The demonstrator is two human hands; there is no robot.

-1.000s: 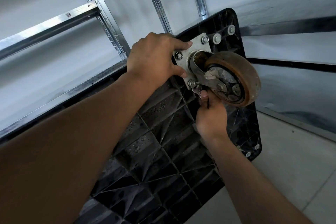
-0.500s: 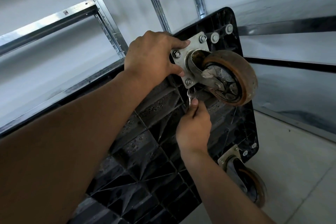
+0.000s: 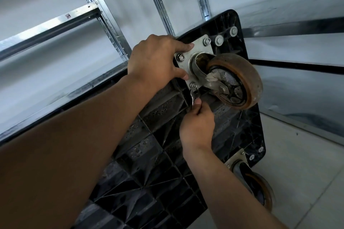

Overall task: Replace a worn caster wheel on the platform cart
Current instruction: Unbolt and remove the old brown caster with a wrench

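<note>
The black platform cart (image 3: 158, 154) stands on its side with its ribbed underside towards me. A worn brown caster wheel (image 3: 240, 82) hangs from a silver mounting plate (image 3: 200, 50) bolted near the top corner. My left hand (image 3: 158, 61) grips the plate's left edge, the thumb on its top and the fingers by its lower side. My right hand (image 3: 197, 128) pinches a small metal wrench (image 3: 194, 95) whose head sits just below the plate's lower bolt (image 3: 193, 85).
A second caster (image 3: 255, 182) sits at the cart's lower right corner, near the pale tiled floor (image 3: 301, 173). Metal shelf uprights and rails (image 3: 89, 11) stand behind the cart against a white wall.
My right hand has slid down from under the wheel and now holds the wrench lower, below the bolt. The second caster has come into view. My left hand stays on the plate.
</note>
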